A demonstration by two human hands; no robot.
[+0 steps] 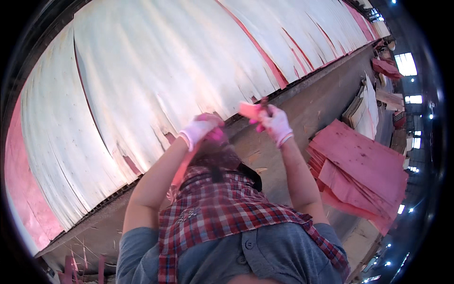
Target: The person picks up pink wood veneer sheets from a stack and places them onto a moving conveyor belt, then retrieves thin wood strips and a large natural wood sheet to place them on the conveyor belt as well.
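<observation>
Both my hands wear white gloves with pink palms and fingers, raised in front of my checked apron [222,203]. My left hand [204,128] is closed on a long, narrow pink strip [182,169], seemingly veneer, which hangs down beside the apron. Motion smears its fingers. My right hand [274,123] is closed on a small, flat pink piece [248,110]. A dark object [265,101] sticks up at its fingers, too blurred to name. Both hands are close to the near edge of a wide layer of pale veneer sheets [156,71], which have splits and torn edges.
Pink sheets show through gaps and at the left end [33,194] of the veneer layer. To my right lies a stack of pink sheets [364,161], with pale sheets [366,111] beyond it. Pink scraps [75,270] stand at the lower left. Brown floor [312,106] runs alongside.
</observation>
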